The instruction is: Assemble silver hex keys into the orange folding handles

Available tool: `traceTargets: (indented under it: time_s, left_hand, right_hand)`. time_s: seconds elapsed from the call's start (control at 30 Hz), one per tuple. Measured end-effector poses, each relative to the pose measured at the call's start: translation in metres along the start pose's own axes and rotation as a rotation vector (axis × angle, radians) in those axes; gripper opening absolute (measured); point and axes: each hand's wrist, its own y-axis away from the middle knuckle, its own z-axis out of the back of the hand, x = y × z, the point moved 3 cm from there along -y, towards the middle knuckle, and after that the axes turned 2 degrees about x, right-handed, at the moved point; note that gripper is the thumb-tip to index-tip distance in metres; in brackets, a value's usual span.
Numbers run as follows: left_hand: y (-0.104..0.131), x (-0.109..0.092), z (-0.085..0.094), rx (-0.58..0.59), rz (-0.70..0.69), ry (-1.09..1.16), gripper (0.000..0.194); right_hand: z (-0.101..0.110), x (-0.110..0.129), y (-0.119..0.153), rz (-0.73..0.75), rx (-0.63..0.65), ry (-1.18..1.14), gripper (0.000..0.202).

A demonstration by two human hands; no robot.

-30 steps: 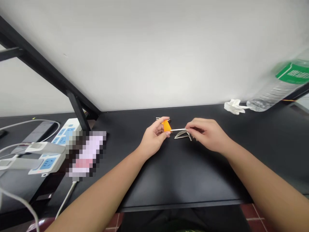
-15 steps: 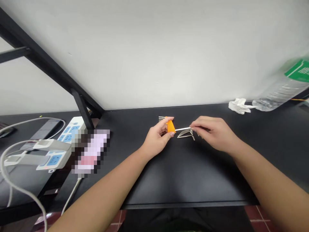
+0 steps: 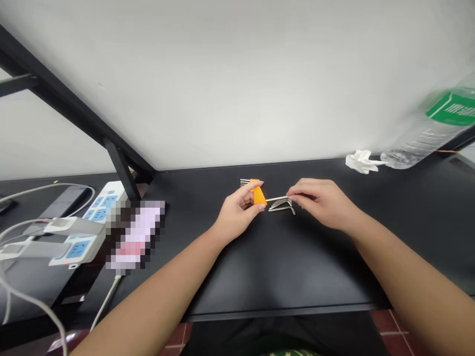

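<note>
Over the black tabletop, my left hand [image 3: 237, 212] grips an orange hex key holder [image 3: 259, 194] between thumb and fingers. Several thin metal ends [image 3: 245, 182] stick out of the holder's far left side. My right hand [image 3: 317, 200] pinches the outer end of a silver hex key [image 3: 276, 199], whose other end meets the holder's right edge; how deep it sits cannot be seen. Just below this key, several loose L-shaped hex keys [image 3: 281, 209] lie on the table, partly covered by the right fingertips.
Black table [image 3: 282, 277] against a pale wall. On the left are a white power strip [image 3: 87, 225] with plugs and cables, a blurred-out phone [image 3: 135, 235] and a black frame post [image 3: 120, 163]. Crumpled tissue [image 3: 362, 161] and a plastic bottle [image 3: 419, 138] are at the back right.
The whole view has shifted slightly, so things appear a little further left. Both hands keep their grips on the holder and the hex key, with little visible movement between them.
</note>
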Motion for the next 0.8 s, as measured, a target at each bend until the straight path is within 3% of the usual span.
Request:
traceTargets:
  time_s: [0.23,0.4,0.57,0.7,0.8]
  left_hand:
    - [0.001,0.006,-0.004,0.036,-0.019,-0.024,0.057]
    - [0.004,0.004,-0.008,0.119,-0.076,-0.164,0.051]
    - [0.008,-0.002,-0.01,0.169,-0.163,-0.453,0.049]
    - [0.01,-0.002,-0.014,0.285,-0.21,-0.722,0.054]
    - [0.009,0.0,-0.014,0.267,-0.2,-0.773,0.054]
  right_hand:
    - [-0.007,0.007,0.0,-0.031,0.016,-0.079,0.02]
    - [-0.041,0.004,0.002,-0.401,0.163,-0.593,0.014]
    - [-0.062,0.003,0.001,-0.508,0.147,-0.94,0.024]
    - [-0.062,0.003,-0.001,-0.525,0.132,-0.976,0.02]
    - [-0.052,-0.001,-0.001,-0.484,0.129,-0.733,0.009]
